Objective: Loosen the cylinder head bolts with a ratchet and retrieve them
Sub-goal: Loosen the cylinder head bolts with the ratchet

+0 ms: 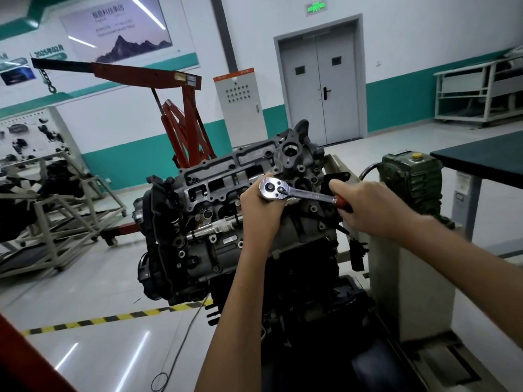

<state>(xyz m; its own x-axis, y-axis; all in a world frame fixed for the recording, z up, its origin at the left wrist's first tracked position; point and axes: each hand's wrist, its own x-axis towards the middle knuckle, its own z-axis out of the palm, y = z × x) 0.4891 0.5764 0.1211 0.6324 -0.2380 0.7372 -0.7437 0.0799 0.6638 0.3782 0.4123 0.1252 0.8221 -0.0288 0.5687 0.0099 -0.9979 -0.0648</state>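
Over the cylinder head [223, 176] of the mounted engine, the left hand [259, 210] curls its fingers round the chrome head of the ratchet [300, 193], while the right hand [370, 207] grips its red handle.

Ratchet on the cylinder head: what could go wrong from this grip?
1. The socket is hidden under the ratchet; if poorly seated it may slip, driving the right hand into edges of the cylinder head.
2. The left hand cups the ratchet's head, so fingers could get pinched.
3. The chrome bar lying on the casting might roll off.
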